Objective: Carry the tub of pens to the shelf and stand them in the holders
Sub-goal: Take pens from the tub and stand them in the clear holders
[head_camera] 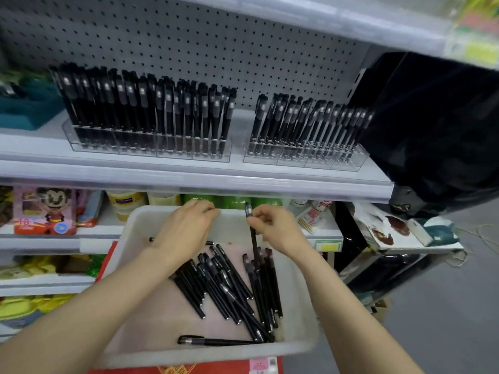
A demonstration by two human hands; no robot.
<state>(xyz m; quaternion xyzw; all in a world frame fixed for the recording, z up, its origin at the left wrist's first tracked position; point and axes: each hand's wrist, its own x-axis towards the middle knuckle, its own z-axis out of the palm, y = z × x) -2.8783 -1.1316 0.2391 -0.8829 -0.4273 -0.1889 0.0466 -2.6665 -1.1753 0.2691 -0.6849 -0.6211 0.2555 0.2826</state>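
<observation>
A white tub [129, 319] sits low in front of the shelf, with several black pens [224, 287] lying loose in it. My right hand [275, 230] pinches one black pen [253, 244] near its cap end and holds it nearly upright over the tub. My left hand [186, 228] reaches to the tub's far rim, fingers bent over it; what they hold, if anything, is hidden. On the shelf above stand two clear holders, the left holder [151, 149] and the right holder [305, 157], both packed with upright black pens.
The white shelf edge [189, 179] runs just above my hands, with a pegboard back [189, 44]. A black bag [437, 125] stands at the right of the shelf. Toy boxes [46, 211] and jars fill the lower shelf. A red box [108, 263] lies under the tub.
</observation>
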